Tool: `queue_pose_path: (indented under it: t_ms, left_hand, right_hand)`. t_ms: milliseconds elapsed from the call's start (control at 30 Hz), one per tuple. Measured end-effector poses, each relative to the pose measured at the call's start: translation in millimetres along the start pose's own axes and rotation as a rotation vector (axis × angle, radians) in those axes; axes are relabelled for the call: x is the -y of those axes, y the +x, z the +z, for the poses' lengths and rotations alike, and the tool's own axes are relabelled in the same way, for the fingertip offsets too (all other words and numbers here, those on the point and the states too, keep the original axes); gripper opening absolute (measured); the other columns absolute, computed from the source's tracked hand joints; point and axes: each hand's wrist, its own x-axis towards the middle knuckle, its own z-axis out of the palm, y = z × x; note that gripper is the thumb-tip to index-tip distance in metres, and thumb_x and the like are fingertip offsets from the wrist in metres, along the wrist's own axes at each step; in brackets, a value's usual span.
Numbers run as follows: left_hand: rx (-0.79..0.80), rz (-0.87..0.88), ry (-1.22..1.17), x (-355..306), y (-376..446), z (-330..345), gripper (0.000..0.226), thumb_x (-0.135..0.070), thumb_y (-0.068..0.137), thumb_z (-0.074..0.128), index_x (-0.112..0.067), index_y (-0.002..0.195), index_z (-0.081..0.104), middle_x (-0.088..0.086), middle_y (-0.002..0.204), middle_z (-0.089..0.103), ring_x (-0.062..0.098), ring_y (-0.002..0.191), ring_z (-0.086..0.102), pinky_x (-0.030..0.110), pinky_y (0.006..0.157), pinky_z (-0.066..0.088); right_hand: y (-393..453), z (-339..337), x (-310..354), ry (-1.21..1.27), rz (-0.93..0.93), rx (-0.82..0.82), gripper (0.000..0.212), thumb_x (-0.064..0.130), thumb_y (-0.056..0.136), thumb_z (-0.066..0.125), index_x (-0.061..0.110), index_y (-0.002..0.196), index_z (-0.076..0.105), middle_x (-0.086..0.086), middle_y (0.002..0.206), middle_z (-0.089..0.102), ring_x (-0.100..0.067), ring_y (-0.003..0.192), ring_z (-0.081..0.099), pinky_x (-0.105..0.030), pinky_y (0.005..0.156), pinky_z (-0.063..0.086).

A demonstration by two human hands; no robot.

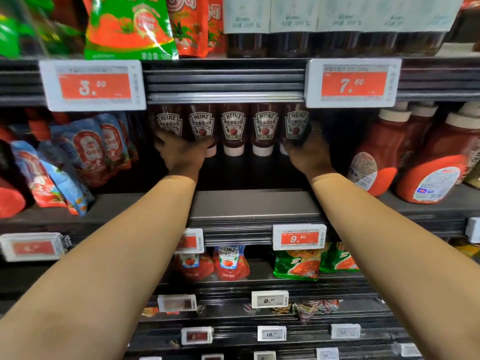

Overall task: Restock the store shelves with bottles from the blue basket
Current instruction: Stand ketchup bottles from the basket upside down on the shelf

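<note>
Several Heinz ketchup bottles (233, 128) stand cap-down in a row at the back of the middle shelf (254, 203). My left hand (181, 152) reaches in and grips the lower part of the leftmost bottles (170, 123). My right hand (307, 149) curls round the rightmost bottle (296, 126) at the other end of the row. Both forearms stretch over the shelf's front edge. The blue basket is out of view.
Blue and red sauce pouches (85, 149) lean at the left of the same shelf. Large red ketchup bottles (384, 152) stand at the right. Price tags (353, 83) hang from the shelf above. Lower shelves hold more pouches (231, 263).
</note>
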Motion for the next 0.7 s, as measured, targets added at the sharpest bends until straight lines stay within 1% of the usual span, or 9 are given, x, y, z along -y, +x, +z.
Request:
queue_pose_path:
  t_ms: [133,267,467,600,700]
  left_hand:
    - [-0.011,-0.014,-0.031,2.7,4.4,3.0,0.129,-0.039,0.054,0.097,-0.010,0.154,0.021,0.018,0.153,0.033,0.036,0.142,0.037,0.039,0.113,0.037]
    - [-0.028,-0.004,-0.028,3.7,5.3,4.7,0.129,-0.039,0.055,0.097,-0.011,0.155,0.020,0.018,0.153,0.033,0.036,0.142,0.036,0.040,0.113,0.036]
    - [-0.029,0.002,-0.032,3.4,4.1,4.9,0.129,-0.039,0.057,0.096,-0.013,0.156,0.018,0.017,0.154,0.032,0.036,0.143,0.034,0.042,0.115,0.034]
    - [-0.056,0.018,-0.013,3.2,-3.5,1.3,0.129,-0.039,0.058,0.096,-0.013,0.157,0.017,0.019,0.154,0.029,0.039,0.144,0.031,0.046,0.116,0.031]
    - [-0.086,-0.009,-0.022,0.3,-12.4,-7.0,0.127,-0.040,0.061,0.095,-0.011,0.156,0.016,0.021,0.152,0.027,0.041,0.142,0.030,0.047,0.117,0.029]
  right_hand:
    - [4.7,2.7,-1.7,0.013,-0.008,-0.006,0.066,0.026,0.081,0.082,0.010,0.137,0.051,-0.014,0.133,0.062,-0.030,0.125,0.059,-0.041,0.106,0.048]
    - [5.8,4.8,-2.3,0.018,-0.014,-0.029,0.064,0.024,0.081,0.083,0.008,0.135,0.052,-0.013,0.130,0.064,-0.028,0.122,0.061,-0.038,0.104,0.049]
    - [7.5,5.0,-2.5,0.025,0.001,-0.003,0.067,0.024,0.082,0.081,0.011,0.140,0.049,-0.013,0.136,0.060,-0.028,0.127,0.058,-0.041,0.106,0.048]
    - [1.9,2.5,1.4,-0.007,0.000,-0.002,0.067,0.025,0.085,0.078,0.009,0.142,0.047,-0.014,0.139,0.059,-0.030,0.131,0.055,-0.040,0.108,0.045]
    - [-8.5,-2.9,6.3,-0.004,0.005,0.012,0.074,0.025,0.085,0.078,0.009,0.147,0.041,-0.015,0.143,0.055,-0.030,0.134,0.052,-0.040,0.111,0.043]
